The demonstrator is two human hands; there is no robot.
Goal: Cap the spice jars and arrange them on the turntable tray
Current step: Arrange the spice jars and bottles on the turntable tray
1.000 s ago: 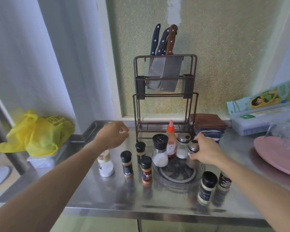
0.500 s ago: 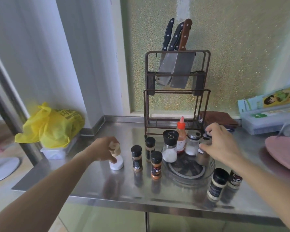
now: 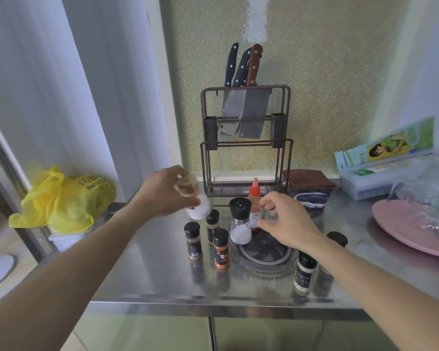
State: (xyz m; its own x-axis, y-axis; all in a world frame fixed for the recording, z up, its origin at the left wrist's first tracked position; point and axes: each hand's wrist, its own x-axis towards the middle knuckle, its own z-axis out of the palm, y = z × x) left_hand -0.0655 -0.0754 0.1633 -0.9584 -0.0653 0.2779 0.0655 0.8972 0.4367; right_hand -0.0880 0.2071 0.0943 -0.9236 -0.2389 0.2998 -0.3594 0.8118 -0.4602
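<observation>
One white spice jar (image 3: 199, 211), small, probably light and smooth-sided, lifted tilted in closed left hand (image 3: 165, 191) near turntable tray (image 3: 288, 264); grip mid-body; right hand (image 3: 287, 221) open, empty.

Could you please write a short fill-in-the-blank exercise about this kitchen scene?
1. The left hand holds a tilted jar of ____ powder with a beige lid.
2. The tall black-capped grinder stands on the round clear ____.
3. The right hand holds ____.

Missing words: white; turntable tray; nothing
</observation>
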